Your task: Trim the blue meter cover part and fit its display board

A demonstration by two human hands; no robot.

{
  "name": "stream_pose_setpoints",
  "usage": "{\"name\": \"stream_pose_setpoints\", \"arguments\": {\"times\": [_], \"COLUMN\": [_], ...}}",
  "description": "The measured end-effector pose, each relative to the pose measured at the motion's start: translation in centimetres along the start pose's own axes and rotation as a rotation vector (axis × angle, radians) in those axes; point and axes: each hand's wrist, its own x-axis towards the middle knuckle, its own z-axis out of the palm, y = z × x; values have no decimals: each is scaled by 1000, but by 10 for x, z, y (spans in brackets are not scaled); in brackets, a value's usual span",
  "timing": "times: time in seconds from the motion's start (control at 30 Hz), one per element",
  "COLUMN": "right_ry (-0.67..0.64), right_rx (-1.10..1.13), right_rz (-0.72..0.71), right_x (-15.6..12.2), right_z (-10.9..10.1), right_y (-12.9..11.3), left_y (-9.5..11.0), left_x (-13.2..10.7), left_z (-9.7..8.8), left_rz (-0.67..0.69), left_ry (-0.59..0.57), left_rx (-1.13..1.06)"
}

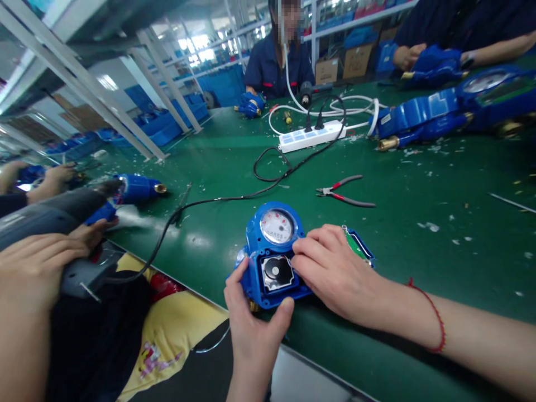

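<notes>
A blue water meter [270,249] lies face up near the table's front edge. Its round dial [274,226] is at the far end; an open square compartment nearer me shows a black and silver part [276,273]. My left hand [255,324] grips the meter's near left corner, forefinger along the side and thumb at the front edge. Curled fingers of my right hand [335,273] touch the compartment's right side; anything pinched between their tips is hidden. Just beyond the right hand lies a blue-rimmed piece with a green face [358,245], partly covered by it.
Grey-and-red-handled pliers [347,191] lie beyond the meter. A black cord [218,199] runs to a white power strip [312,135]. At left, a neighbour's hand [42,262] holds a grey power tool [54,215]. More blue meters [422,114] lie at right; co-workers sit opposite.
</notes>
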Motion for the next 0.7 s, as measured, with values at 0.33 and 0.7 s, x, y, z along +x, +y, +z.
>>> {"name": "stream_pose_setpoints", "arguments": {"times": [0.33, 0.7], "right_ry": [35, -79], "right_rx": [62, 75], "right_rz": [-7, 307], "right_x": [-9, 118], "right_z": [-10, -20], "right_y": [6, 53], "left_y": [0, 2], "left_x": [-1, -8], "left_z": [4, 15], "left_rz": [16, 30], "left_ry": [-52, 131], "left_rx": [-23, -29]}}
